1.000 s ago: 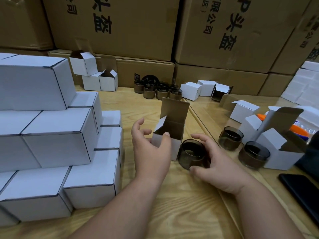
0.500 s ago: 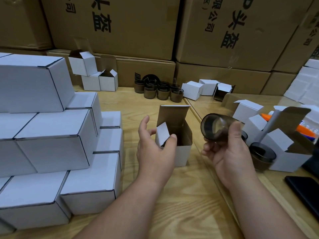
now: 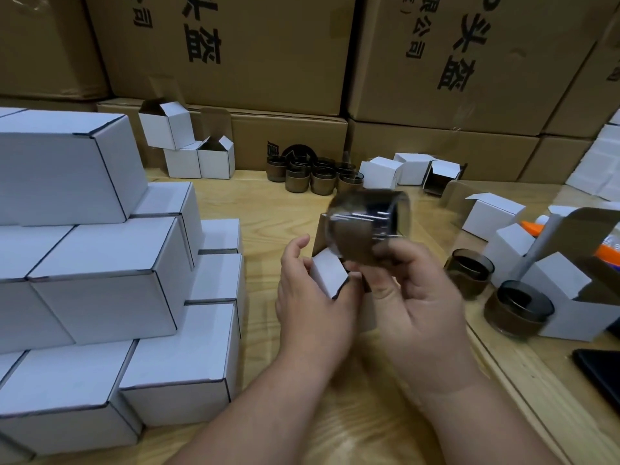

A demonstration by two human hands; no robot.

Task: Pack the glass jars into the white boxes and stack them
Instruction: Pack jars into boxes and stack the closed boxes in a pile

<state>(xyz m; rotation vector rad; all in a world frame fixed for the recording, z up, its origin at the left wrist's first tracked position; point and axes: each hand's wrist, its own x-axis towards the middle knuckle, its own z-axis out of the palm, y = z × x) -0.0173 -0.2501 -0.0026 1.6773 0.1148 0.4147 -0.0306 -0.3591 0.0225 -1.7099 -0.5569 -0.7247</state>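
My right hand [image 3: 416, 297] grips a smoky brown glass jar [image 3: 365, 223], tilted on its side and blurred, just above the small open white box [image 3: 330, 276]. My left hand [image 3: 308, 297] holds that box by its left flap, thumb on the flap's edge. The box's brown lid stands up behind the jar and is mostly hidden. Two more jars [image 3: 469, 273] [image 3: 518, 310] stand on the wooden table to the right. A stepped stack of closed white boxes [image 3: 100, 273] fills the left side.
Several jars [image 3: 312, 176] cluster at the back by the big brown cartons [image 3: 235, 55]. Open white boxes sit at back left [image 3: 183, 142], back middle [image 3: 412, 171] and right [image 3: 570, 297]. A black phone [image 3: 600, 370] lies at the right edge. An orange-capped item [image 3: 536, 228] lies behind the right boxes.
My right hand has lifted the jar off the table and swung it left, over the open box. My left hand has stayed on the box flap.
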